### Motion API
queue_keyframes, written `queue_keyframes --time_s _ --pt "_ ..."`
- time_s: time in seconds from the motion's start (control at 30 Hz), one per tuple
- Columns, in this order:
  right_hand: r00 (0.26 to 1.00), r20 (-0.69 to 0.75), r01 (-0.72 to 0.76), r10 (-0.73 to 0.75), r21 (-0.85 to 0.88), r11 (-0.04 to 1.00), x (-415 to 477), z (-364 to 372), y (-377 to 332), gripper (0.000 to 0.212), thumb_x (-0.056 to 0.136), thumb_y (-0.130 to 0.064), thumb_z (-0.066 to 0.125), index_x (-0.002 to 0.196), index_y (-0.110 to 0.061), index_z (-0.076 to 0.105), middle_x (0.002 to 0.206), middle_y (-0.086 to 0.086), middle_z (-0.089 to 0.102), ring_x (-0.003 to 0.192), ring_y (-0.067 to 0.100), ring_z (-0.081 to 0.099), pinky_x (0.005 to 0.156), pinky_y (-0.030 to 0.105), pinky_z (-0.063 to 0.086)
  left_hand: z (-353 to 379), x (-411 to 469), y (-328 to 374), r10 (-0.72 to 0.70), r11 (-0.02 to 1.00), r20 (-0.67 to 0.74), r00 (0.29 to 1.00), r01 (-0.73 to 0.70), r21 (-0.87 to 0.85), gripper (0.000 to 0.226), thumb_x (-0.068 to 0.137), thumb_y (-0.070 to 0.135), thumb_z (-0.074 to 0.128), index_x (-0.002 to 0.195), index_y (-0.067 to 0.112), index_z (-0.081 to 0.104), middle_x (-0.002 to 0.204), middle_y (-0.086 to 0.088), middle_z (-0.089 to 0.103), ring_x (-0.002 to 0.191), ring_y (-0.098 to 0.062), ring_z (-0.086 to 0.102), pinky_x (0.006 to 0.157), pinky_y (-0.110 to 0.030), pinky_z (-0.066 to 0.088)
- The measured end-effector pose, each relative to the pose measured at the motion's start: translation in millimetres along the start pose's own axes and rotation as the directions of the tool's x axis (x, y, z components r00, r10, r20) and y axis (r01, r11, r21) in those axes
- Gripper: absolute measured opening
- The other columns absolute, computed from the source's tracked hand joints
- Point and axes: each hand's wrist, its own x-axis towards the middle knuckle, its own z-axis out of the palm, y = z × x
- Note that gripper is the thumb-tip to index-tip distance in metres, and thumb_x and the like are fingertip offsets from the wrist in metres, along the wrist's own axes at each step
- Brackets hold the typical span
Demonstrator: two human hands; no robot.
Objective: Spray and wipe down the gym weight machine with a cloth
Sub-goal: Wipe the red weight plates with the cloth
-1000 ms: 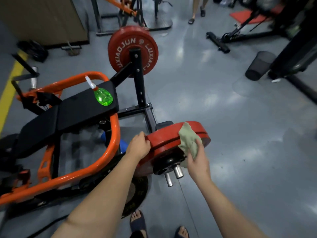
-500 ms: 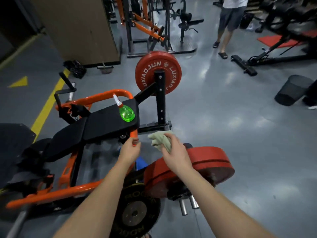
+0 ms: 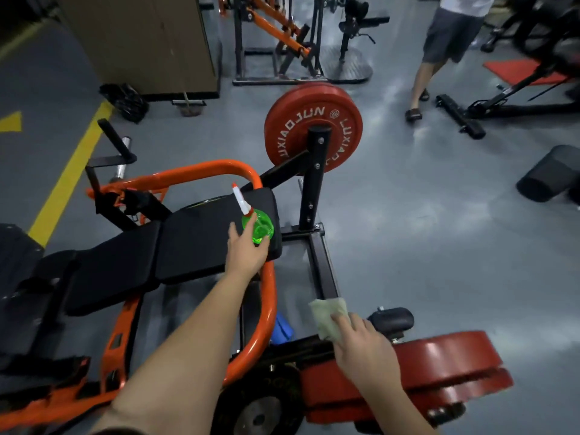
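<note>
Bystander (image 3: 445,42): seen upper right in grey shorts and sandals.
Black bin (image 3: 547,174): seen on the floor (image 3: 408,246), right.
Yellow line (image 3: 69,180): painted at left.

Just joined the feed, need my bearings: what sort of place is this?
A gym, most likely: a red weight plate loaded on an orange-framed machine, its black padded bench, and more racks behind.
</note>
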Motion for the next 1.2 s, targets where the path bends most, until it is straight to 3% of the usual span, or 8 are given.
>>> queue_keyframes --time_s 0.2,0.47,0.73,0.87,1.0,1.07,1.13,1.2 --pt "1.0 0.006 -0.012 0.012 0.023 1.0 4 3 -25 0.039 0.072 -0.028 0.071 0.11 -0.025 0.063 0.091 -0.002 0.058 0.075 0.021 0.062 0.051 0.034 0.05 -6 47 18 -0.004 1.0 0.019 1.0 0.005 -0.014 0.068 0.101 0.043 0.056 0.159 0.045 0.021 0.17 -0.011 -0.002 0.153 -0.039 0.021 0.119 -0.051 0.031" --pt "0.999 0.044 -0.009 0.005 0.091 0.996 2 7 -42 0.045 0.071 -0.033 0.076 0.114 -0.028 0.062 0.099 -0.006 0.062 0.081 0.016 0.066 0.049 0.029 0.051 -7 55 10 0.008 0.999 -0.088 0.996 -0.011 -0.031 0.055 0.101 0.041 0.058 0.151 0.02 0.049 0.152 -0.011 0.051 0.138 -0.032 0.048 0.115 -0.045 0.039" --pt "0.998 0.065 -0.03 0.017 0.206 0.978 0 7 -39 0.042 0.08 -0.035 0.056 0.121 -0.03 0.058 0.106 -0.007 0.061 0.092 0.02 0.064 0.054 0.036 0.053 -8 0 3 0.181 0.975 -0.148 0.972 -0.157 0.159 0.03 0.103 0.023 0.057 0.131 0.022 0.07 0.125 -0.01 0.071 0.108 -0.035 0.065 0.092 -0.043 0.049" --pt "0.991 0.128 -0.099 0.04 0.49 0.866 1 -7 -31 0.036 0.079 -0.028 0.051 0.113 -0.022 0.062 0.107 -0.003 0.061 0.102 0.025 0.06 0.08 0.033 0.048 -10 -34 4 0.181 0.95 -0.018 0.983 -0.17 0.264 0.028 0.103 0.028 0.057 0.126 0.033 0.072 0.115 -0.014 0.073 0.104 -0.039 0.065 0.089 -0.042 0.051" --pt "0.934 0.25 -0.356 0.254 0.644 0.677 -12 -48 -22 0.019 0.072 -0.036 0.047 0.085 -0.023 0.051 0.08 0.001 0.063 0.085 0.031 0.061 0.076 0.039 0.048 -17 -83 15 0.258 0.926 0.087 0.962 -0.272 0.263 0.024 0.098 0.033 0.064 0.118 0.039 0.075 0.109 -0.008 0.077 0.104 -0.035 0.068 0.087 -0.04 0.053" --pt "0.924 0.311 -0.381 0.223 0.698 0.606 -31 -71 -14 0.032 0.07 -0.049 0.047 0.091 -0.025 0.054 0.086 0.001 0.068 0.09 0.028 0.063 0.086 0.044 0.051 -23 -117 26 0.299 0.922 0.128 0.946 -0.321 0.217 0.022 0.094 0.034 0.068 0.112 0.041 0.077 0.102 -0.001 0.078 0.097 -0.028 0.07 0.082 -0.039 0.054" --pt "0.913 0.367 -0.395 0.179 0.683 0.614 -52 -91 -3 0.061 0.069 -0.067 0.045 0.118 -0.033 0.057 0.107 0.002 0.071 0.106 0.026 0.064 0.098 0.044 0.048 -28 -153 43 0.344 0.906 0.204 0.916 -0.381 0.183 0.026 0.09 0.032 0.07 0.11 0.047 0.075 0.081 0.007 0.075 0.08 -0.021 0.067 0.074 -0.035 0.051" --pt "0.897 0.421 -0.385 0.135 0.592 0.708 -71 -111 8 0.099 0.072 -0.083 0.048 0.155 -0.033 0.029 0.127 0.01 0.067 0.119 0.03 0.061 0.1 0.043 0.047 -33 -190 64 0.393 0.885 0.271 0.879 -0.441 0.15 0.033 0.086 0.033 0.071 0.114 0.05 0.068 0.062 0.011 0.063 0.068 -0.016 0.061 0.072 -0.033 0.051"
